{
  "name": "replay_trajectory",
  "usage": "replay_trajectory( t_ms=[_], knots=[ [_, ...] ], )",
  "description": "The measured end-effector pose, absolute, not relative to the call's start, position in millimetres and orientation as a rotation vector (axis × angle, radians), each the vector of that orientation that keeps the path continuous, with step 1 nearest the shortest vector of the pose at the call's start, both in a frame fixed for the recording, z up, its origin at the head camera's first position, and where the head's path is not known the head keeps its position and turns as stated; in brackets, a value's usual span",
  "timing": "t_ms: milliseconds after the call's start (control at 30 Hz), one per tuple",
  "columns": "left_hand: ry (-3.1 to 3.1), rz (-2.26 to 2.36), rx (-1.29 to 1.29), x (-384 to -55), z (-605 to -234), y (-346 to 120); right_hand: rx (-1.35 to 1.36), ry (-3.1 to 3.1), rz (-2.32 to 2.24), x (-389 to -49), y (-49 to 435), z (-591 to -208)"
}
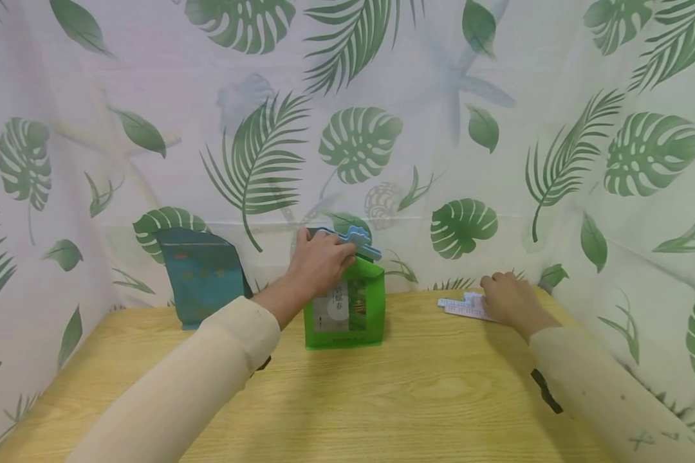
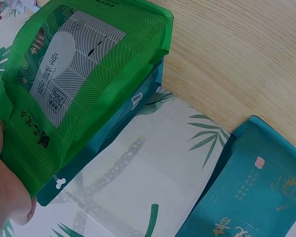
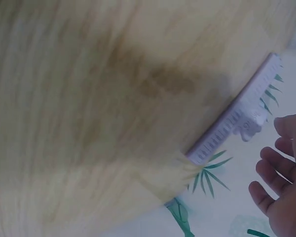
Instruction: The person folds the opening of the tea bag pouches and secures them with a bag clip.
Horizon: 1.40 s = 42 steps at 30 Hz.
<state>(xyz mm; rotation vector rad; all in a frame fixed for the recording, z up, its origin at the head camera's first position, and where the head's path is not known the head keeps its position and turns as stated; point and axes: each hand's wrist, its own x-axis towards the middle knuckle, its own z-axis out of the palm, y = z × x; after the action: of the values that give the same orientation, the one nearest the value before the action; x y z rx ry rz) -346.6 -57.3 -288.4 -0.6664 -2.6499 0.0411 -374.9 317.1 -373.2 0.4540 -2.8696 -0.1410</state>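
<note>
Left hand (image 1: 320, 265) grips green bag (image 1: 373, 315) near teal bag (image 1: 205, 276); right hand (image 1: 511, 298) (relaxed, empty) hovers beside lilac clip (image 3: 234, 116).

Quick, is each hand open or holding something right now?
Left hand: closed on the top of the green bag; can't tell whether it also grips the blue clip.
Right hand: open, holding nothing, beside the lilac clip.

This is an indoor nook, whether home or studio the pictures do not settle; a wood-grain desk (image 1: 417, 392) fills it, and pale leaf-print sheeting (image 1: 417, 83), creased in places, rises behind and along both sides.
</note>
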Motion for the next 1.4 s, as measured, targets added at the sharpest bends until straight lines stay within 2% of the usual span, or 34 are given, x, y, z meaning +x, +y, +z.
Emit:
replay_trajectory(
  t_ms=[467,767,900,1400],
  knots=[
    [-2.635,-0.011,-0.681,-344.4,-289.4,-59.1,0.416,-2.952,-0.040,-371.0,320.3,-403.6],
    [-2.637,0.004,-0.683,-345.0,-291.0,-58.4,0.603,-2.956,0.133,-377.5,325.2,-397.5],
    [-2.634,-0.003,-0.686,-344.8,-291.5,-58.5,0.737,-2.925,0.187,-377.6,318.8,-389.4],
    [-2.626,-0.037,-0.708,-344.3,-292.4,-59.7,0.884,-2.745,0.312,-380.1,269.9,-323.7]
  ],
)
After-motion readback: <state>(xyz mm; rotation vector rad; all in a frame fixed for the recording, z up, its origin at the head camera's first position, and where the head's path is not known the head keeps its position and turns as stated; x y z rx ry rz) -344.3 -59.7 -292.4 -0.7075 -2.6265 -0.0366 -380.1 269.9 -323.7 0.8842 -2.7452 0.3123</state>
